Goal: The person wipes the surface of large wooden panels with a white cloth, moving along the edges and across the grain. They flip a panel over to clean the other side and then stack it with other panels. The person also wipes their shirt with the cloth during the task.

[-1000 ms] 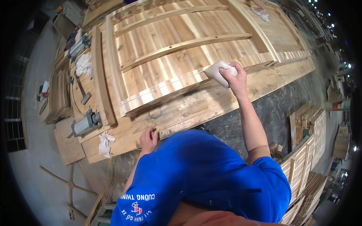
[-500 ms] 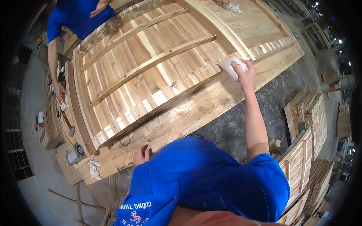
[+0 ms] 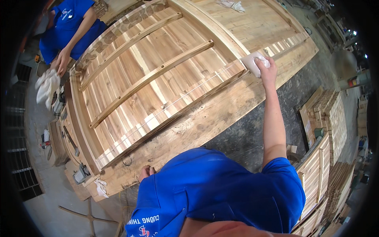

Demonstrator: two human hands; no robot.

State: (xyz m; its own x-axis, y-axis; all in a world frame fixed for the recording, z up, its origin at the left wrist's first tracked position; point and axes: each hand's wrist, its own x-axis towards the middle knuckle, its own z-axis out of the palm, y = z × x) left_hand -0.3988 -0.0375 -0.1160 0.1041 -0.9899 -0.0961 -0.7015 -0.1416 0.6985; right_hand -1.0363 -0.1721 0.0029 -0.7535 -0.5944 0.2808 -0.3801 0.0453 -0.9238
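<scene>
Reaching far forward, the right hand (image 3: 265, 68) presses a white pad (image 3: 252, 63) against the near edge of a large slatted wooden panel (image 3: 158, 83); its fingers are curled over the pad's top, grasping it, and the arm runs straight out from the blue shirt (image 3: 221, 193) at the bottom of the view; the pad sits at the right end of the panel's lower rail, where that rail meets a thick plank (image 3: 205, 118) lying along the front of the surface; the left hand (image 3: 145, 172) rests on the near edge of that plank, close to the body, mostly hidden behind the shirt; whether its fingers are loose or gripping cannot be told; a small metal ring (image 3: 127, 161) lies on the plank just beside it; the panel has three long curved crossbars over pale and reddish boards, and it tilts across the view from lower left to upper right; at the far left corner another person in a blue shirt (image 3: 69, 23) leans over the panel's end, one hand (image 3: 61, 63) down by a white cloth (image 3: 46, 85); a second white cloth (image 3: 233, 4) lies on the boards at the top; a crumpled rag (image 3: 102, 187) hangs at the plank's lower left corner; stacks of slatted frames (image 3: 325, 118) stand on the floor to the right.
</scene>
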